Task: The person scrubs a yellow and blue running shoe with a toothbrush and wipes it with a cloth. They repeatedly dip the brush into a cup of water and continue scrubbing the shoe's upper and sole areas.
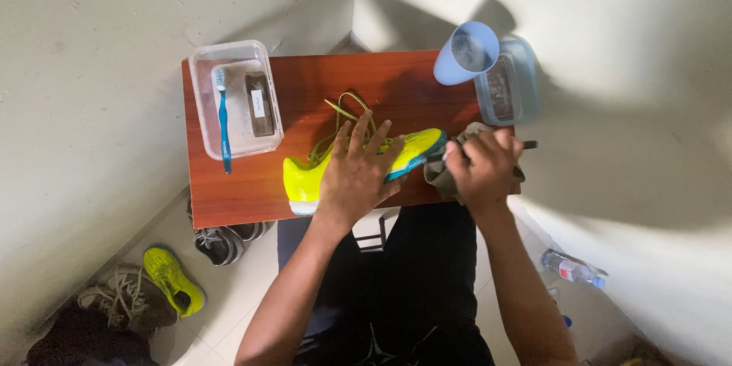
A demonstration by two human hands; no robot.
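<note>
A neon yellow sneaker (301, 175) with teal trim lies on its side on the small wooden table (229, 198), its loose yellow laces (343, 107) spread behind it. My left hand (357, 171) presses flat on the shoe's middle, fingers spread. My right hand (484, 168) is closed around a crumpled grey-brown cloth (436, 177) at the shoe's toe end. A dark thin object pokes out past the right hand; what it is stays unclear.
A clear plastic tub (200, 84) with a blue toothbrush (223, 122) and a dark block sits at the table's back left. A pale blue cup (457, 61) and a second tub (526, 99) stand back right. Shoes (171, 278) lie on the floor left, a bottle (572, 268) right.
</note>
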